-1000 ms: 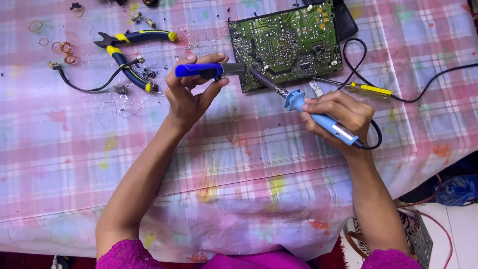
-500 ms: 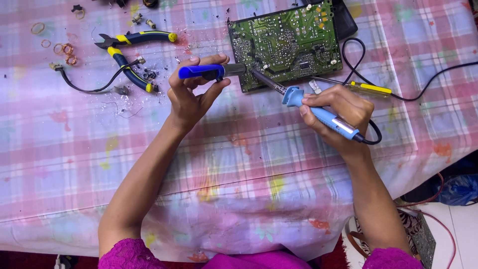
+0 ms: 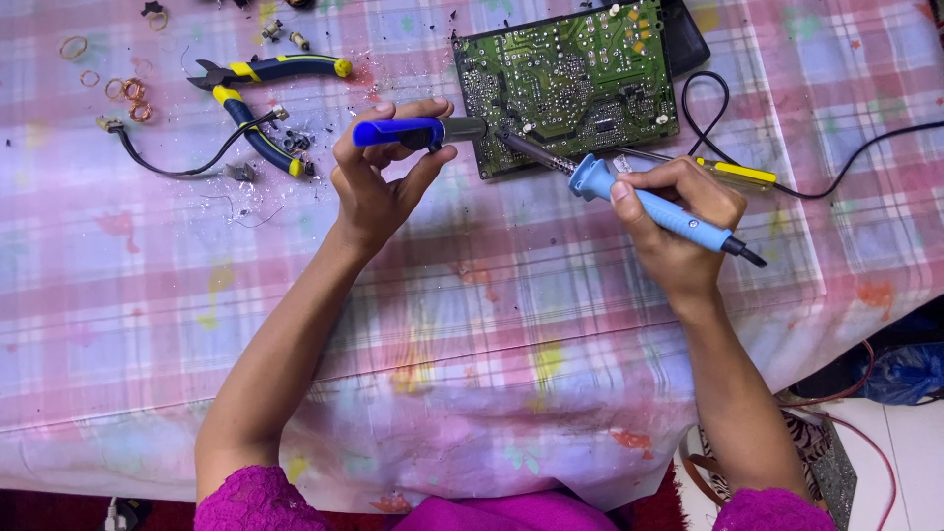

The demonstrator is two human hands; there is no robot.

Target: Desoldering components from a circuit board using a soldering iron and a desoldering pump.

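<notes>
just past the right hand (image 3: 678, 221) gripping the soldering iron (image 3: 649, 205), its tip meets the circuit board (image 3: 565, 84); left hand (image 3: 379, 182) pinches a blue tool (image 3: 418, 131). lingering heat could scorch the board.

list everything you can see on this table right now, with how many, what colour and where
green printed circuit board: one, green, top centre of the table
blue-handled desoldering pump: one, blue and grey, in the left hand, tip at the board's lower edge
light blue soldering iron: one, light blue, in the right hand, tip at the board
yellow-handled screwdriver: one, yellow, right of the board
blue and yellow pliers: one, upper left
copper wire rings: several, far upper left
black cable: one, upper right
pink checked tablecloth: one, covers the table
left hand: one, gripping the pump
right hand: one, gripping the iron
</notes>
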